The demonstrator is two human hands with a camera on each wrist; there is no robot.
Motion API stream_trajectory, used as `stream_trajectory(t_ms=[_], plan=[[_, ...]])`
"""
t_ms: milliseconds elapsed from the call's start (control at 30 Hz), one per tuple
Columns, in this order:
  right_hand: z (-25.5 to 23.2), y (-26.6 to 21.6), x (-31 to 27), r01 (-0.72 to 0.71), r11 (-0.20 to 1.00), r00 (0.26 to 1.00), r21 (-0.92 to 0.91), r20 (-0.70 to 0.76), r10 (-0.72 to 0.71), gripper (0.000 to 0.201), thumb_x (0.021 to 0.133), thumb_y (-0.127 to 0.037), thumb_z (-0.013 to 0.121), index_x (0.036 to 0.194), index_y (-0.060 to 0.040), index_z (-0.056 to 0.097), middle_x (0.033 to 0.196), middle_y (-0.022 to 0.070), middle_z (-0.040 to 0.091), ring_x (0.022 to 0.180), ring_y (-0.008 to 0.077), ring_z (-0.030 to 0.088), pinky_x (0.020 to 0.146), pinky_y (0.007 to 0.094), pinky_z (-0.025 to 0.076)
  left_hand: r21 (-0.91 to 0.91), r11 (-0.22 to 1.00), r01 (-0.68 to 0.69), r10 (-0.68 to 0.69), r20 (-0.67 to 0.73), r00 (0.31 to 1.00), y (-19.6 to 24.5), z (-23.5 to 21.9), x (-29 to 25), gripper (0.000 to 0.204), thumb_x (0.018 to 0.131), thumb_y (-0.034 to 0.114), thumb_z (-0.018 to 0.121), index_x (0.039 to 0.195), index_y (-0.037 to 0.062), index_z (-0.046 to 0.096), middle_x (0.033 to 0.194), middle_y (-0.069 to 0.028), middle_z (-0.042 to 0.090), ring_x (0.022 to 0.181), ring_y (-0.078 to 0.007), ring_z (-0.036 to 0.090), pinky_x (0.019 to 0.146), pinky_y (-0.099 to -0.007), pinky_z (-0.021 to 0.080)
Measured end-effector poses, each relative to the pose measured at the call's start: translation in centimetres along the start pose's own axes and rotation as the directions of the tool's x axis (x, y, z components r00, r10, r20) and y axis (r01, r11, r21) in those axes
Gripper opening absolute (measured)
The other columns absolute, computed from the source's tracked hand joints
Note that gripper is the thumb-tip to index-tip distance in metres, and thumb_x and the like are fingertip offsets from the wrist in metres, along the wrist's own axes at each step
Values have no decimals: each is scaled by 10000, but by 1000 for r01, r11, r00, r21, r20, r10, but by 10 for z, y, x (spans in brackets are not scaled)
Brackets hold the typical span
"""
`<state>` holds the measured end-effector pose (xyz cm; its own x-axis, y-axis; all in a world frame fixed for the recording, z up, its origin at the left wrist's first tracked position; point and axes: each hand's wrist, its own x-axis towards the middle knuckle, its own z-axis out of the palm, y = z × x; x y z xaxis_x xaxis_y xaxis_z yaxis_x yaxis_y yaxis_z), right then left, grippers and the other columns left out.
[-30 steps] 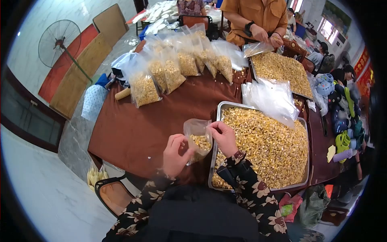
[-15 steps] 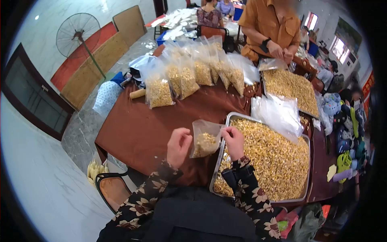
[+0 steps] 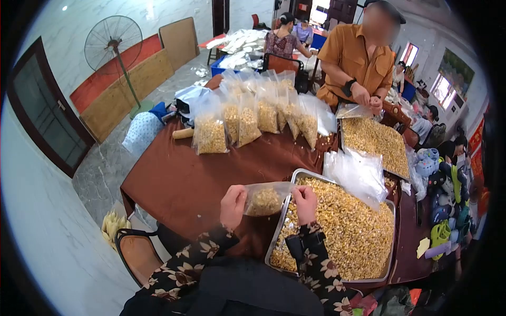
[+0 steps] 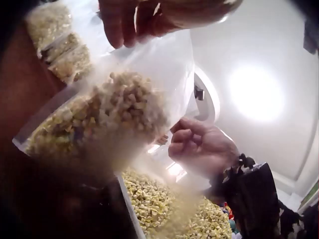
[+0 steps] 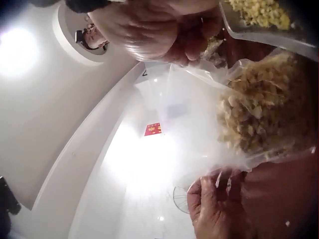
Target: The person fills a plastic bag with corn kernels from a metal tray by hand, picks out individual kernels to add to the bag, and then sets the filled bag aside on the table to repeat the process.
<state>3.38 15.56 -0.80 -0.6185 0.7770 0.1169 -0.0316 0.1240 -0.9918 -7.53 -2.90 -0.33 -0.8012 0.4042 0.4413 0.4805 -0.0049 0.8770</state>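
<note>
Between my two hands a clear plastic bag (image 3: 264,201), part filled with yellow corn-like kernels, is stretched wide by its top corners. My left hand (image 3: 233,206) pinches the left corner, and my right hand (image 3: 304,204) pinches the right one. Seen from the left wrist, the kernels (image 4: 132,107) bunch in the lower part of the bag, and the right hand (image 4: 202,147) is beyond it. The right wrist view shows the left hand's fingers (image 5: 209,191) at the bag's edge. Right beside the bag stands a metal tray (image 3: 278,239) heaped with loose kernels (image 3: 342,237).
Several filled bags (image 3: 211,134) stand at the back of the brown-covered table (image 3: 174,179). Empty plastic bags (image 3: 356,174) overlap the tray's far edge. A second tray of kernels (image 3: 374,142) lies beyond, where a person in orange (image 3: 358,63) handles a bag.
My left hand, beside the bag half a second ago, now pinches its left corner. The bag's top has been pulled wider and flatter between my hands. The head view has tilted up.
</note>
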Motion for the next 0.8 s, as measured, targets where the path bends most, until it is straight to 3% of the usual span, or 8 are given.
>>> stream_trajectory(t_ms=[67, 200, 367, 467, 567, 633, 667, 800], plan=[[0, 9, 2, -28, 998, 1000, 54, -2, 28, 84, 861, -102, 611, 838, -24, 591, 697, -9, 555, 586, 51, 486, 544, 199, 401, -111, 992, 65, -61, 39, 997, -11, 4, -4, 99, 925, 70, 505, 998, 15, 542, 813, -25, 502, 749, -83, 468, 682, -233, 425], [2, 6, 3, -92, 981, 995, 170, 62, 83, 75, 875, -113, 602, 887, -41, 588, 713, -22, 553, 588, 42, 487, 537, 191, 407, -130, 973, 188, -172, 127, 977, -7, 2, 0, 100, 931, 117, 523, 976, 28, 529, 838, 17, 489, 740, -71, 442, 694, -208, 405], [8, 8, 4, -130, 978, 970, 162, 223, 92, 60, 888, -103, 581, 928, -59, 575, 728, -35, 555, 588, 27, 484, 519, 179, 395, -394, 884, 253, -167, 240, 956, -8, 15, 5, 185, 933, 137, 522, 1054, 0, 553, 902, -61, 603, 829, -107, 553, 761, -252, 458], [17, 21, 1, 0, 999, 962, 33, 272, -9, 122, 851, -96, 611, 958, -36, 610, 723, -23, 578, 580, 43, 507, 511, 185, 392, -228, 940, 254, -179, 302, 936, -25, 15, 5, 190, 941, 148, 511, 1041, 1, 577, 950, -81, 630, 851, -118, 571, 774, -254, 459], [17, 52, 6, 191, 960, 955, -204, 267, -133, 129, 839, -86, 614, 930, 0, 643, 703, -8, 595, 582, 56, 534, 522, 205, 426, -137, 962, 238, -198, 257, 946, -25, 17, 6, 179, 944, 145, 506, 1007, 3, 594, 919, -65, 635, 857, -118, 582, 775, -255, 463], [16, 36, 7, 41, 960, 985, -279, 172, 8, 111, 840, -85, 612, 893, -1, 661, 745, 34, 630, 635, 108, 575, 606, 251, 467, -142, 952, 270, -236, 217, 947, -28, 15, 7, 180, 947, 152, 504, 1003, 3, 590, 897, -56, 647, 861, -106, 588, 786, -254, 463], [15, 21, 4, -125, 981, 982, -148, 125, 144, 118, 852, -102, 608, 860, 5, 659, 652, 45, 616, 541, 110, 565, 536, 243, 461, -266, 921, 284, -256, 137, 957, -37, 16, 9, 180, 950, 156, 500, 995, 6, 589, 891, -50, 652, 854, -99, 586, 787, -251, 462], [12, 37, 1, -56, 979, 988, -197, 128, 83, 132, 874, -88, 584, 818, 17, 641, 650, 54, 630, 533, 111, 594, 494, 242, 467, -323, 882, 344, -349, 44, 936, -50, 17, 5, 180, 962, 163, 484, 986, 19, 588, 908, -39, 662, 858, -79, 576, 801, -239, 455]])
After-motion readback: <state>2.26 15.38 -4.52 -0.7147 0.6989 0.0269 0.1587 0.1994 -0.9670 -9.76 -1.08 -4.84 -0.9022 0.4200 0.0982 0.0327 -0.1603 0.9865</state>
